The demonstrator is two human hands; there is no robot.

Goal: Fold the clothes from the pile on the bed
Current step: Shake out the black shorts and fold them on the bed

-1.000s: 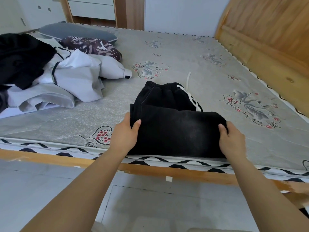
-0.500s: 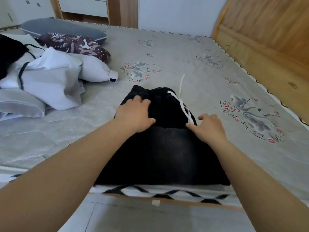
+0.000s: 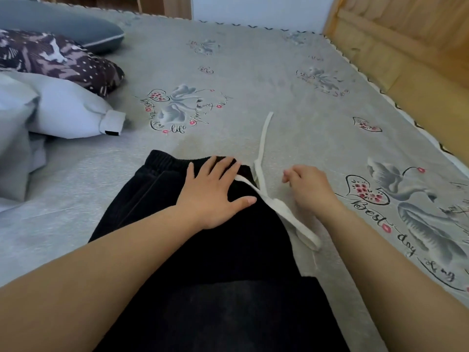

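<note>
Folded black trousers (image 3: 198, 270) lie lengthwise on the grey mattress (image 3: 253, 72), their elastic waistband at the far end. My left hand (image 3: 213, 191) presses flat on the waistband with fingers spread. A white drawstring (image 3: 264, 158) runs out from the waistband across the mattress and loops down the trousers' right side. My right hand (image 3: 307, 186) hovers just right of the drawstring, fingers loosely curled, holding nothing I can see. A white garment (image 3: 66, 110) from the pile lies at the left.
A dark patterned pillow (image 3: 55, 62) and a grey pillow (image 3: 63, 24) lie at the far left. The wooden headboard (image 3: 406, 47) runs along the right edge. The mattress carries flower prints in the middle and at the right.
The view has moved closer over the bed. My left hand slid forward onto the waistband. My right hand moved off the trousers toward the drawstring on the right.
</note>
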